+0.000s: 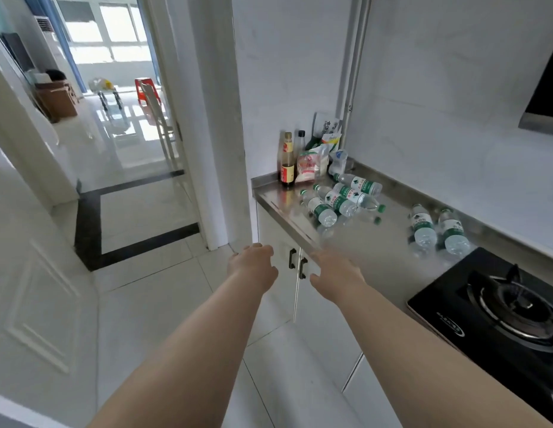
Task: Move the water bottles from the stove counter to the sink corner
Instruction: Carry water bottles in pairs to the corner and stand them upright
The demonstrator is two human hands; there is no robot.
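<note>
Now I see my left hand (253,264) and right hand (337,271) mid-frame, fingers loose and holding nothing; water bottles (340,201) lie on the steel counter (276,199), centre right.

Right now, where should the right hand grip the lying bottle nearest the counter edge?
Around the labelled middle of the bottle, from above with the right hand. It lies on its side, base toward the counter edge, a second bottle close beside it.
</note>
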